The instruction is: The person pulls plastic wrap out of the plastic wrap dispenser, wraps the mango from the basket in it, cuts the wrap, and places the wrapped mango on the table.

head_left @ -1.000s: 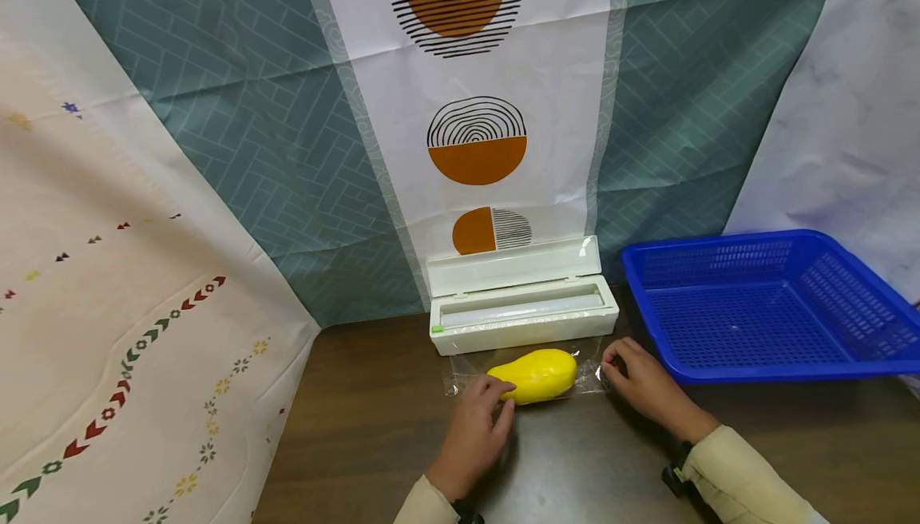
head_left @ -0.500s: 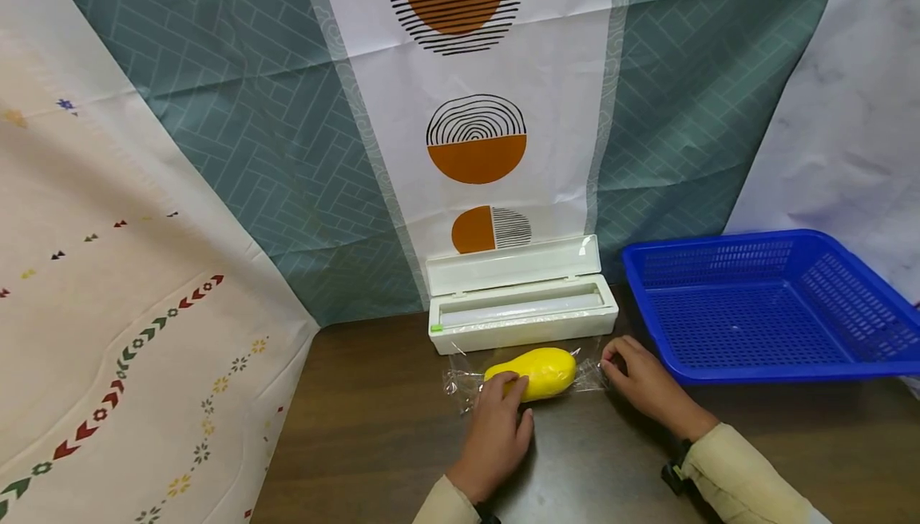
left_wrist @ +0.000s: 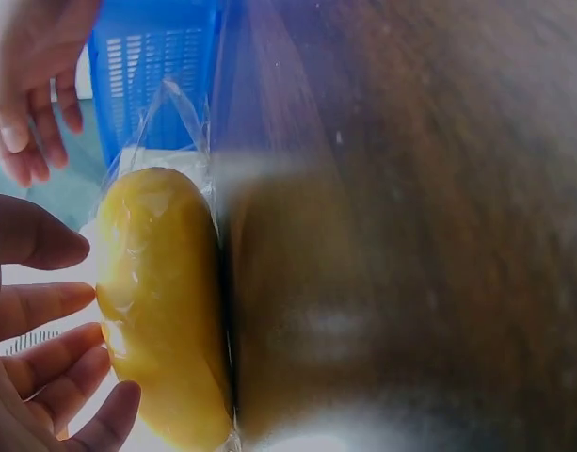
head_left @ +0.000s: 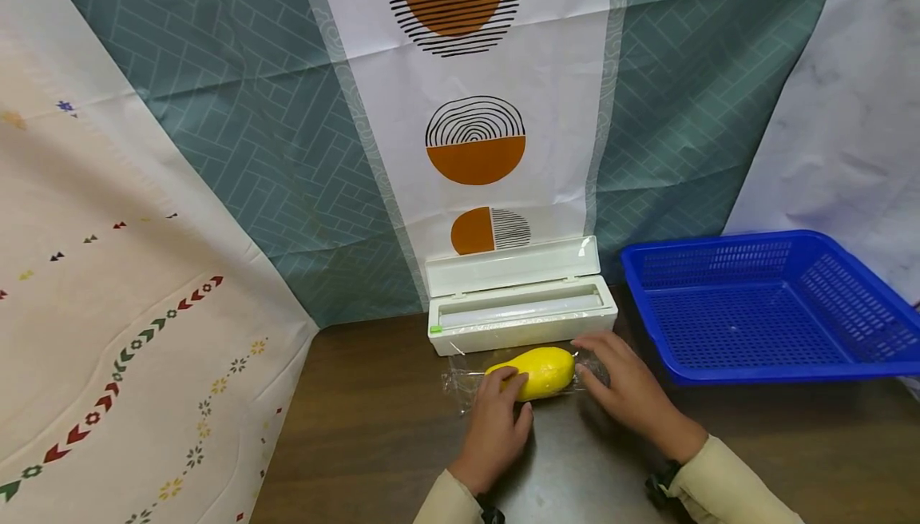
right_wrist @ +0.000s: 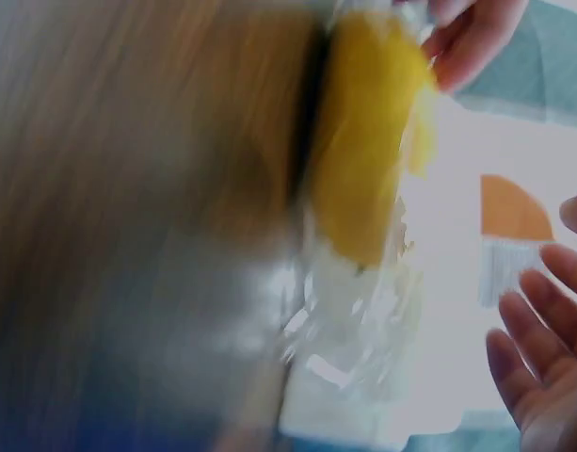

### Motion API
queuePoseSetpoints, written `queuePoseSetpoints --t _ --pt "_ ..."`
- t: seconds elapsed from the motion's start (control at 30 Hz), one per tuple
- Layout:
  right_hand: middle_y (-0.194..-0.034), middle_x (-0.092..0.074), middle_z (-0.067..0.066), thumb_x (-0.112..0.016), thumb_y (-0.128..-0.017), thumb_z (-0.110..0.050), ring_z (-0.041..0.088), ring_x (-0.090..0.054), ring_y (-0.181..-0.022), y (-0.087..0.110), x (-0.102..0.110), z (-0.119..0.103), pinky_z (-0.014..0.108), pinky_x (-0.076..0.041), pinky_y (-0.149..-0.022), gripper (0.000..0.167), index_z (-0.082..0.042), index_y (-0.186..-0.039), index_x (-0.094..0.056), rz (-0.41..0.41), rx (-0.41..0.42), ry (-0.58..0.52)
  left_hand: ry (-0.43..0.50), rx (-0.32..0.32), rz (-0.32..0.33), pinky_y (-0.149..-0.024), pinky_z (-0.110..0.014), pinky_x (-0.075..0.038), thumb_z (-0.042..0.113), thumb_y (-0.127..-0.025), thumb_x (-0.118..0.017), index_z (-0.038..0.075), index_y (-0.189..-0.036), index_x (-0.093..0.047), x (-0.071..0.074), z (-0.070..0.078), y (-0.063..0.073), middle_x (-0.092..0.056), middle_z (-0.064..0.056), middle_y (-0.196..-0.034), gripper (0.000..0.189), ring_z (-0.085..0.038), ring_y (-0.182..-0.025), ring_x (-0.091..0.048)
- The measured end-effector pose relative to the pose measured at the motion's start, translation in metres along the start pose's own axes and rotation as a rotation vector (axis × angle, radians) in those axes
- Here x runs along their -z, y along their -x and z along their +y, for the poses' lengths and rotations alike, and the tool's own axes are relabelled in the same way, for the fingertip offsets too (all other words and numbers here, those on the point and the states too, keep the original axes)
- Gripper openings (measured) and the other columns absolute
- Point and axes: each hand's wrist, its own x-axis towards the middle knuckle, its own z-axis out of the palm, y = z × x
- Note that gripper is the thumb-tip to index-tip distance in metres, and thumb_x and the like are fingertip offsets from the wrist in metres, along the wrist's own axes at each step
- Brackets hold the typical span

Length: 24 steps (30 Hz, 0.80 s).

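A yellow, papaya-shaped fruit [head_left: 552,369] lies on the table, wrapped in clear cling film [head_left: 460,384] that sticks out loosely at both ends. My left hand [head_left: 494,428] touches its left part with relaxed fingertips; in the left wrist view those fingers meet the side of the wrapped fruit [left_wrist: 161,292]. Beside the fruit's right end hovers my right hand [head_left: 631,390], its fingers spread and holding nothing in the right wrist view. There the loose film [right_wrist: 349,320] lies below the fruit's end, apart from the fingers.
Just behind the fruit stands a white cling film dispenser [head_left: 525,338], lid raised, with a roll [head_left: 521,310] inside. A blue plastic basket [head_left: 776,372] sits at the right. Patterned cloth [head_left: 287,188] hangs behind the brown table [head_left: 359,428].
My right hand has let go of the film's right end and moved left towards the fruit, fingers spreading. My left hand has shifted slightly right along the fruit.
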Motion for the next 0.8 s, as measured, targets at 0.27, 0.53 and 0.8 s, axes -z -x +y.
queuePoseSetpoints --t 0.27,0.53,0.8 --pt "-0.137 -0.064 0.007 -0.076 -0.088 -0.015 0.028 -0.063 -0.123 0.007 -0.013 -0.025 0.051 -0.053 -0.098 0.047 -0.007 -0.132 -0.065 -0.193 0.089 0.049 -0.02 -0.002 0.006 -0.105 -0.046 -0.047 0.021 -0.092 -0.071 0.01 -0.13 -0.068 -0.002 -0.004 -0.003 -0.061 -0.004 -0.131 0.04 -0.024 -0.125 -0.054" --pt "-0.147 -0.057 0.01 -0.079 -0.087 -0.017 0.035 -0.053 -0.137 0.013 -0.029 -0.022 0.058 -0.047 -0.105 0.058 -0.006 -0.14 -0.059 -0.263 0.077 0.082 -0.014 0.035 -0.032 -0.109 -0.047 -0.044 0.023 -0.091 -0.071 0.013 -0.133 -0.065 -0.003 -0.005 -0.006 -0.059 -0.004 -0.135 0.044 -0.024 -0.128 -0.052" --pt "-0.152 -0.051 0.012 -0.08 -0.085 -0.02 0.036 -0.049 -0.14 0.009 -0.035 -0.019 0.058 -0.045 -0.107 0.061 -0.005 -0.141 -0.058 -0.271 0.061 0.109 -0.036 0.007 0.01 -0.107 -0.047 -0.045 0.021 -0.089 -0.073 0.012 -0.132 -0.065 -0.004 -0.005 -0.01 -0.06 -0.005 -0.133 0.045 -0.025 -0.126 -0.052"
